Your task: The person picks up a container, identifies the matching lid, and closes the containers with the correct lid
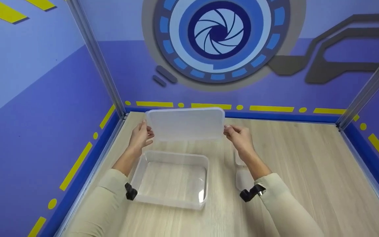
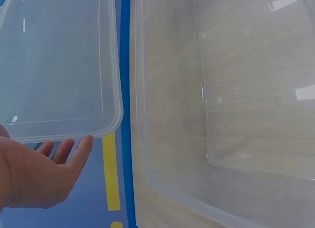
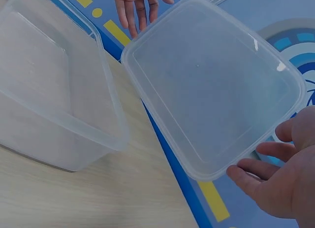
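A translucent rectangular plastic lid (image 1: 188, 124) is held up, tilted, beyond an open clear plastic container (image 1: 173, 204). At its left short edge, my left hand (image 1: 139, 135) grips with the thumb near the upper corner and the fingers spread lower down. My right hand (image 1: 240, 136) pinches the opposite short edge between thumb and fingers. In the left wrist view, fingertips (image 2: 84, 144) meet the rim of the lid (image 2: 54, 65). The right wrist view shows the whole lid (image 3: 211, 90) with a hand at either end, and the container (image 3: 88, 134) beside it.
Smaller clear containers (image 1: 243, 179) stand right of the large one, partly hidden under my right forearm. The wooden tabletop (image 1: 308, 171) is bounded by blue printed panels (image 1: 123, 75) and metal corner posts (image 1: 97, 56).
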`<action>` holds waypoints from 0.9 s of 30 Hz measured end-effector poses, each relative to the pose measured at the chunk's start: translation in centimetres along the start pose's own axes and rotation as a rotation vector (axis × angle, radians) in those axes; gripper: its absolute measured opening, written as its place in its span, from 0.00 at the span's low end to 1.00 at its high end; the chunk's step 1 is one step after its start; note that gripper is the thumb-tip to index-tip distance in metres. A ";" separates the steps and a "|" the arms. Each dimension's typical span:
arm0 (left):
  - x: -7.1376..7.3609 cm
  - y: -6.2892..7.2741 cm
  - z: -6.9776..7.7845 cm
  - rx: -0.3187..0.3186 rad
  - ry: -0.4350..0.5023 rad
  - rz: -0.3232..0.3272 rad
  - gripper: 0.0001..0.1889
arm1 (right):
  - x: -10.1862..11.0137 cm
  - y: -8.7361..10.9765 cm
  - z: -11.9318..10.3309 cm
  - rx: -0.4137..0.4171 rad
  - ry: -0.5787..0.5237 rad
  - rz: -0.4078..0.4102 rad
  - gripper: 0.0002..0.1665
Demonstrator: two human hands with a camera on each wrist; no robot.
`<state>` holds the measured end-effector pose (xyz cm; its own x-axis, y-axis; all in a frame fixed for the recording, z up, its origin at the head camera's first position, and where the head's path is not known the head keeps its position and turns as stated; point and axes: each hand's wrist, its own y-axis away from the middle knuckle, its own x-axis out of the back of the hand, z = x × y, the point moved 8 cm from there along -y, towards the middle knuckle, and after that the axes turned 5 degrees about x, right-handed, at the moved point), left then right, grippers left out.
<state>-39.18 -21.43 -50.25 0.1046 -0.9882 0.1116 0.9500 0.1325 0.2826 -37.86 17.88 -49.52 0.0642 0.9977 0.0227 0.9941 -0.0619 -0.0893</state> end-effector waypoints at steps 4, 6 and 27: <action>0.0 -0.3 0.0 0.010 0.023 -0.015 0.29 | 0.1 0.1 -0.3 0.003 -0.031 0.026 0.21; -0.1 -0.5 -0.1 0.017 0.029 -0.024 0.28 | 0.1 0.2 -0.3 0.006 -0.031 0.039 0.20; 0.5 -0.7 -1.1 0.031 0.073 -0.068 0.25 | 0.2 0.5 0.5 -0.038 -0.014 0.080 0.19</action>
<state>-39.50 -22.08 -51.46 0.0627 -0.9978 0.0220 0.9463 0.0664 0.3164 -37.36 18.07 -50.10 0.1425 0.9898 0.0028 0.9885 -0.1421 -0.0523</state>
